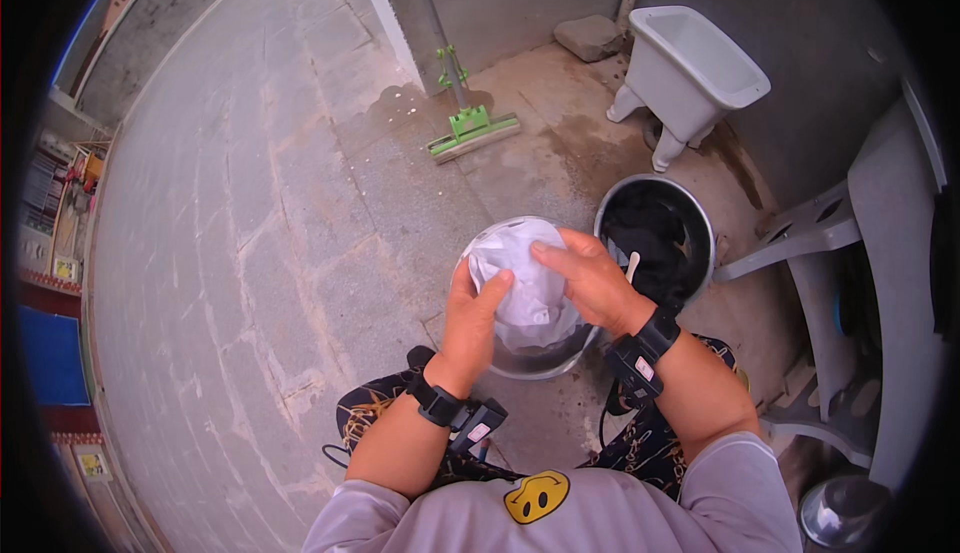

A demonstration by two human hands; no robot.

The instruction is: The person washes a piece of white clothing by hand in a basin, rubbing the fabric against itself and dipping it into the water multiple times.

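Cloth (525,283) in hands (466,333) (600,288), basin (535,364) beneath, mop (470,129), tub (675,68) beyond

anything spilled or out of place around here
Possibly a spill: a dark, wet-looking patch lies on the paving just left of the green mop, unlike the paler stone around it; water is my guess. The white cloth held by the left hand and right hand looks merely crumpled.

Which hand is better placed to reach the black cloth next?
Probably the right hand: it is closer to the black cloth. The left hand is farther, across the white cloth. Both hold that, so the right should let go first.
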